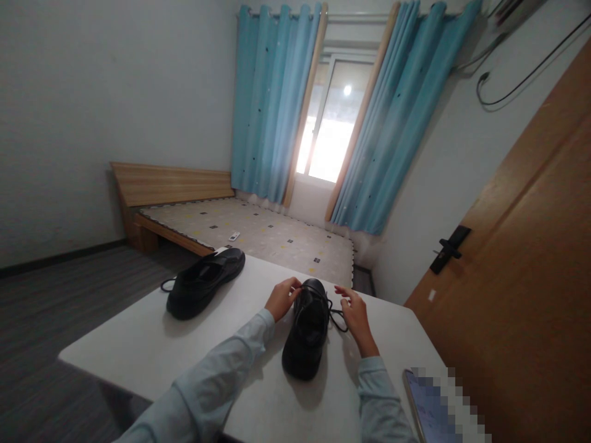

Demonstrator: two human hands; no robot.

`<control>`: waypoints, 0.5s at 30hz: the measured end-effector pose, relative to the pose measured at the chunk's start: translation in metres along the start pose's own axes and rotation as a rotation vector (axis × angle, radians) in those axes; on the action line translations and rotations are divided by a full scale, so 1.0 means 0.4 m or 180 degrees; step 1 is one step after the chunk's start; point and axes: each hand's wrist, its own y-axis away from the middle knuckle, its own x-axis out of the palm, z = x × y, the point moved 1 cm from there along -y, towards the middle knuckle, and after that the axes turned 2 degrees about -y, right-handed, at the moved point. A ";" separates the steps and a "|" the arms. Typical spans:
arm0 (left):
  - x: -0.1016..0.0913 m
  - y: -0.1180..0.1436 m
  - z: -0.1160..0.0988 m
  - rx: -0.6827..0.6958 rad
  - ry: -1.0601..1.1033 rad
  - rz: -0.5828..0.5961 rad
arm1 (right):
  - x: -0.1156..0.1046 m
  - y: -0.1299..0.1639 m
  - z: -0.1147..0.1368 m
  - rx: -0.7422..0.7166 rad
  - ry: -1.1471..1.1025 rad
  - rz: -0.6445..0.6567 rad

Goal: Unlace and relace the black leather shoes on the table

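A black leather lace-up shoe (307,335) is set on the white rectangular table (138,344), directly in front of the person, with its heel toward the camera and its toe pointing away. The left hand (281,299) is placed at the left side of the shoe's laced upper part, with the fingers pinched narrowly on the black shoelace (336,317) near the top eyelets. The right hand (356,317) is held at the right side, fingers partly spread, and loops of the lace are seen just beside them; whether the lace is actually gripped there cannot be told. The lacing appears to be under way: no finished bow is seen, and loose loops are left hanging to the right.

A second black leather shoe (203,282) is laid well apart at the far left of the table, a lace end trailing off its heel side; it is not touched. A phone with a lit screen (431,409) lies at the table's near right edge. No container is seen on the table.
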 end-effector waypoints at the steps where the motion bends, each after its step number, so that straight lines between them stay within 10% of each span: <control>1: 0.000 0.000 -0.001 -0.0011 0.0021 -0.0008 | 0.007 0.005 0.008 -0.0121 -0.0004 0.0111; 15: 0.012 -0.006 0.024 -0.0318 0.0560 0.0065 | 0.085 0.039 0.045 -0.0173 -0.0509 0.0775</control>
